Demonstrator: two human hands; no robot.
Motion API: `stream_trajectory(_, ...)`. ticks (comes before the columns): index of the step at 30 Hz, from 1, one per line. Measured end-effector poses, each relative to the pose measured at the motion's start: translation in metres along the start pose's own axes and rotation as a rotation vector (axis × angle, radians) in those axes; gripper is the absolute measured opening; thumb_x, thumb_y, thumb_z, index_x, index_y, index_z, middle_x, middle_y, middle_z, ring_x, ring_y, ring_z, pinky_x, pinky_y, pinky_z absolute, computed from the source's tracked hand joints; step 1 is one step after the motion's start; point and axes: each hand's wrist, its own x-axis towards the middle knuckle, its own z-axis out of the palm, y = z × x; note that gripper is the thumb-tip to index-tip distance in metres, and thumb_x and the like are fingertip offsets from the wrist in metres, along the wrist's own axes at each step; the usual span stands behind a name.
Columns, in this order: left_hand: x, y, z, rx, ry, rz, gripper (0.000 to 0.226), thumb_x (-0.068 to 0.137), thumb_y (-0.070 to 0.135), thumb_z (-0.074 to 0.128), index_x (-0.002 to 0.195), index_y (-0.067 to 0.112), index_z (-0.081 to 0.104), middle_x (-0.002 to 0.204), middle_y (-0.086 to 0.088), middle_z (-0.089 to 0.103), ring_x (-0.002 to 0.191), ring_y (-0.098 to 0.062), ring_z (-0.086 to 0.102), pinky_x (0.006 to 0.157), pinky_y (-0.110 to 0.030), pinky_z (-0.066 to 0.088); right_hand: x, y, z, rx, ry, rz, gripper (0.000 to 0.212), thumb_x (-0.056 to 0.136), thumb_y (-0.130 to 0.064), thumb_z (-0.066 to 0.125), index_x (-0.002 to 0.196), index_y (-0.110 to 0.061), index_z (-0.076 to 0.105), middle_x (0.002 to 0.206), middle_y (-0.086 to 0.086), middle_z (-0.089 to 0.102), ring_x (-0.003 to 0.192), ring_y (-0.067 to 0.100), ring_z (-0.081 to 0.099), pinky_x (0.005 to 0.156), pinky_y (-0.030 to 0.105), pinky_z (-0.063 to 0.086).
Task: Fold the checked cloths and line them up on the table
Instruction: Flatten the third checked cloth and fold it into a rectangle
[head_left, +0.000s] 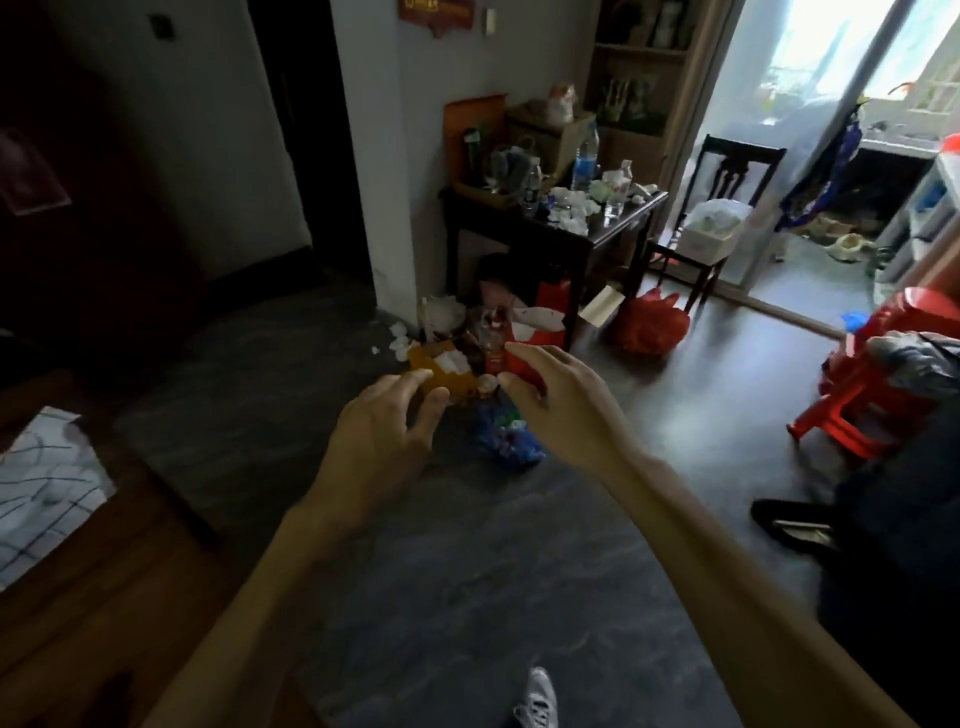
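Left hand: held mid-frame over the floor, fingers loosely apart, nothing held.
Right hand: alongside, fingers spread, nothing held.
Checked cloth: laid on the table, left edge.

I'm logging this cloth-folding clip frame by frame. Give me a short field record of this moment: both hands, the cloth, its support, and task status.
left hand: raised over the floor, fingers loosely spread, holding nothing
right hand: raised beside it, fingers relaxed, holding nothing
checked cloth: lies at the far left, untouched by either hand
table: wooden, bears the cloth
task status: neither hand is on a cloth at this moment
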Motion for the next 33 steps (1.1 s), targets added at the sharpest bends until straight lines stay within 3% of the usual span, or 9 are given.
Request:
stream_trajectory(7,0.092,-0.018,0.010,0.046,0.124,-0.237,0.055,0.095,0.052,0.035,0.137,0.019,0.046,0.136,-0.001,0.050,0.123,-0.014,0.047,0.101,-0.028,0.037,0.142,0.037,0.027,0.127,-0.150,-0.169,0.045,0.096,-0.042,0.049,0.136,-0.022,0.049,0.133,0.000,0.056,0.120,0.018,0.053,0.100,0.039,0.046)
stream_trajectory(11,0.120,-0.040,-0.004,0.106,0.215,-0.358,0.058,0.094,0.053,0.033,0.137,0.017,0.047,0.138,-0.003,0.049,0.126,-0.017,0.046,0.104,-0.032,0.036,0.206,0.026,0.051,0.194,-0.223,-0.285,0.045,0.096,-0.042,0.048,0.137,-0.023,0.048,0.137,-0.002,0.053,0.126,0.015,0.048,0.101,0.025,0.035)
stream_trajectory(16,0.147,-0.077,-0.016,0.098,0.301,-0.511,0.051,0.096,0.046,0.039,0.136,0.017,0.046,0.136,-0.004,0.051,0.124,-0.018,0.048,0.102,-0.030,0.038,0.266,0.003,0.104,0.247,-0.385,-0.407,0.048,0.097,-0.045,0.045,0.140,-0.025,0.044,0.141,-0.004,0.049,0.131,0.013,0.042,0.107,0.029,0.034)
stream_trajectory(21,0.174,-0.138,-0.026,0.085,0.348,-0.608,0.047,0.096,0.045,0.039,0.133,0.018,0.048,0.131,-0.005,0.053,0.118,-0.019,0.052,0.098,-0.034,0.044,0.322,-0.029,0.164,0.231,-0.457,-0.498,0.049,0.097,-0.046,0.044,0.140,-0.024,0.044,0.141,-0.004,0.049,0.130,0.012,0.044,0.108,0.035,0.038)
stream_trajectory(25,0.189,-0.199,-0.049,0.030,0.409,-0.695,0.046,0.096,0.043,0.041,0.135,0.018,0.046,0.131,-0.007,0.052,0.115,-0.021,0.053,0.091,-0.030,0.044,0.365,-0.068,0.211,0.187,-0.528,-0.577,0.049,0.097,-0.047,0.043,0.141,-0.026,0.042,0.143,-0.005,0.047,0.131,0.011,0.042,0.110,0.038,0.036)
stream_trajectory(29,0.195,-0.252,-0.084,0.022,0.472,-0.801,0.046,0.096,0.046,0.037,0.132,0.020,0.047,0.123,-0.006,0.054,0.098,-0.011,0.051,0.080,-0.026,0.042,0.405,-0.121,0.250,0.194,-0.575,-0.645,0.048,0.097,-0.047,0.043,0.140,-0.027,0.042,0.143,-0.008,0.045,0.131,0.008,0.041,0.110,0.034,0.035)
stream_trajectory(33,0.192,-0.299,-0.104,0.024,0.526,-0.894,0.059,0.090,0.057,0.026,0.132,0.021,0.045,0.122,-0.006,0.054,0.098,-0.010,0.051,0.081,-0.027,0.042,0.429,-0.173,0.291,0.278,-0.660,-0.719,0.047,0.097,-0.048,0.043,0.140,-0.029,0.043,0.143,-0.011,0.044,0.130,0.004,0.040,0.107,0.026,0.033)
